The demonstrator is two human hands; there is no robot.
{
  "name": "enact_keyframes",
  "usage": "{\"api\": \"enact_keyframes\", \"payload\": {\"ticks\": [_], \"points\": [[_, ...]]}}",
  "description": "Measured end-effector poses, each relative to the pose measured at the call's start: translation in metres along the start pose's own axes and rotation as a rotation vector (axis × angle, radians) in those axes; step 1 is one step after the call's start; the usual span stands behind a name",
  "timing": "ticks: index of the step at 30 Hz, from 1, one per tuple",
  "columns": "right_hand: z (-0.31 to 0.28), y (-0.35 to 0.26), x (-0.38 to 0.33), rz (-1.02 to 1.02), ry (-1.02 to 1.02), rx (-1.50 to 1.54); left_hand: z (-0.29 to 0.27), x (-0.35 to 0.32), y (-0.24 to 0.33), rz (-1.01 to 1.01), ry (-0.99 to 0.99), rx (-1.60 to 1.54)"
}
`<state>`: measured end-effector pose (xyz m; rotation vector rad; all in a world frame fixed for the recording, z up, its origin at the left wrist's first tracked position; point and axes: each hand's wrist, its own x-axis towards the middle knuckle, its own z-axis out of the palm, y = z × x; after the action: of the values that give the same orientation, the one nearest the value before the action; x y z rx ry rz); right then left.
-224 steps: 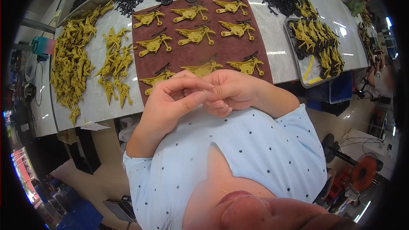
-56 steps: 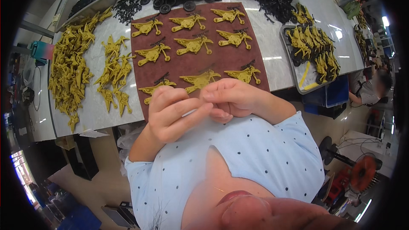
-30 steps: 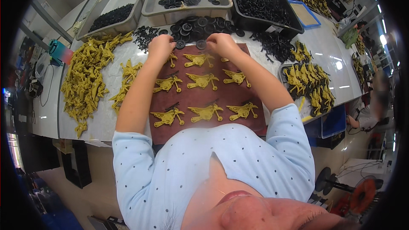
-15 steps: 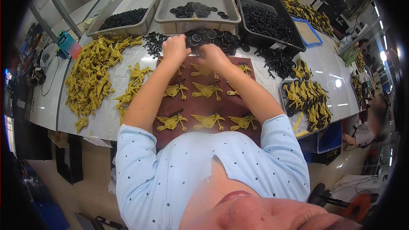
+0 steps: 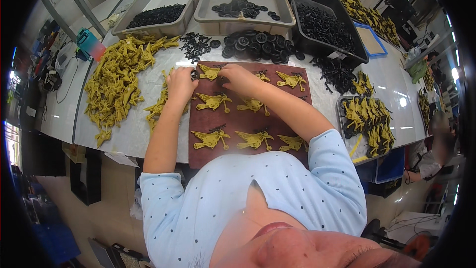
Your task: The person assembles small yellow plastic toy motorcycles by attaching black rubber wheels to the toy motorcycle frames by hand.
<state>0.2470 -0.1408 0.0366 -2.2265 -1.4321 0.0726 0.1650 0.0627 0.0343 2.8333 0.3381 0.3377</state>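
Note:
My left hand [image 5: 182, 84] pinches a small black wheel [image 5: 195, 75] at the far left corner of a maroon mat [image 5: 233, 120]. Right beside that wheel lies a yellow plastic part [image 5: 210, 72], flat on the mat. My right hand [image 5: 241, 79] is just to the right of this part, fingers bent and closed; something dark shows under them, but I cannot make out what. Yellow parts lie in rows across the mat, such as one nearer me [image 5: 210, 139], with thin black pieces along several of them.
Beyond the mat lies a pile of black wheels [image 5: 258, 44]. Two grey trays [image 5: 243, 26] and a black bin [image 5: 329, 52] stand behind it. Yellow parts [image 5: 116, 74] are heaped at left. At right, a tray [image 5: 342, 111] holds yellow parts with black pieces.
Both hands have come back from the wheel pile to the mat's far left corner. A black wheel now shows in my left fingers. The whole view has shifted slightly.

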Motion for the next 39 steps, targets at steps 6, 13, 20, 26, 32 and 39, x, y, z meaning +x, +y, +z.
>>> {"api": "enact_keyframes", "payload": {"ticks": [6,13,20,26,32,39], "points": [[0.001,-0.001,0.005,0.002,-0.086,-0.055,0.005,0.002,-0.002,0.035,0.011,-0.020],[0.009,0.009,0.006,0.012,-0.137,-0.144,0.016,0.004,-0.004,0.089,-0.019,-0.003],[0.009,0.008,0.000,-0.006,-0.046,-0.166,0.009,0.003,0.000,0.069,0.027,0.049],[0.011,0.002,-0.003,0.009,0.008,-0.148,0.004,0.006,0.006,0.111,0.021,-0.073],[0.015,0.008,-0.002,-0.034,0.058,-0.143,0.015,0.006,0.005,0.076,-0.044,0.032],[0.017,0.085,-0.004,0.076,0.264,-0.202,0.011,0.015,0.006,0.069,-0.103,-0.009]]}}
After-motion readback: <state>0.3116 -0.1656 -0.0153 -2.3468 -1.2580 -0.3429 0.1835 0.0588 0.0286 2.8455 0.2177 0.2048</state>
